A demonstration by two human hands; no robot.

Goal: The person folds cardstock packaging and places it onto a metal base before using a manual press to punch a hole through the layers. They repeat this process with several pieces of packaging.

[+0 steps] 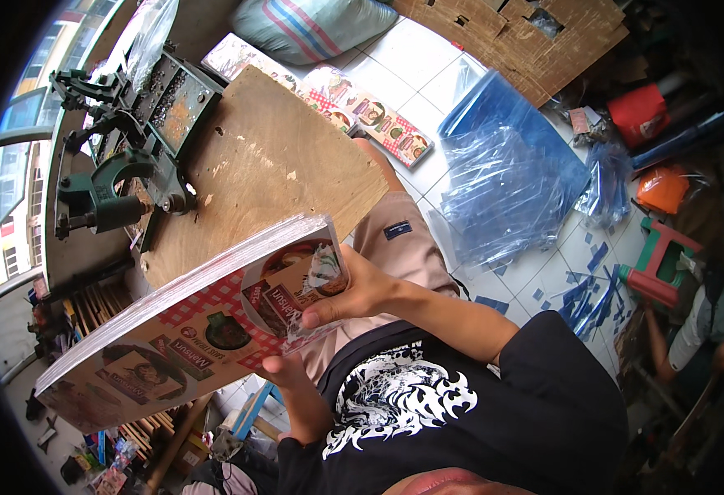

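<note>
A thick stack of printed sheets (193, 326), with food pictures and a red-and-white check pattern, is tilted in front of my body. My right hand (358, 289) grips its near right end, the thumb pressed on the printed face and the other fingers partly hidden at the edge. At the lower edge my left hand (292, 388) holds the stack too, its thumb against the face and most fingers out of sight. Just beyond the stack lies a bare wooden board (279, 157), with a green metal press-like machine (118, 194) at its left side.
More printed stacks (378, 124) lie on the white tiled floor beyond the board. Clear blue plastic sheets (514, 173) spread to the right, near a red and green stool (659, 264). A striped sack (308, 29) stands at the back. Another person (704, 330) sits at far right.
</note>
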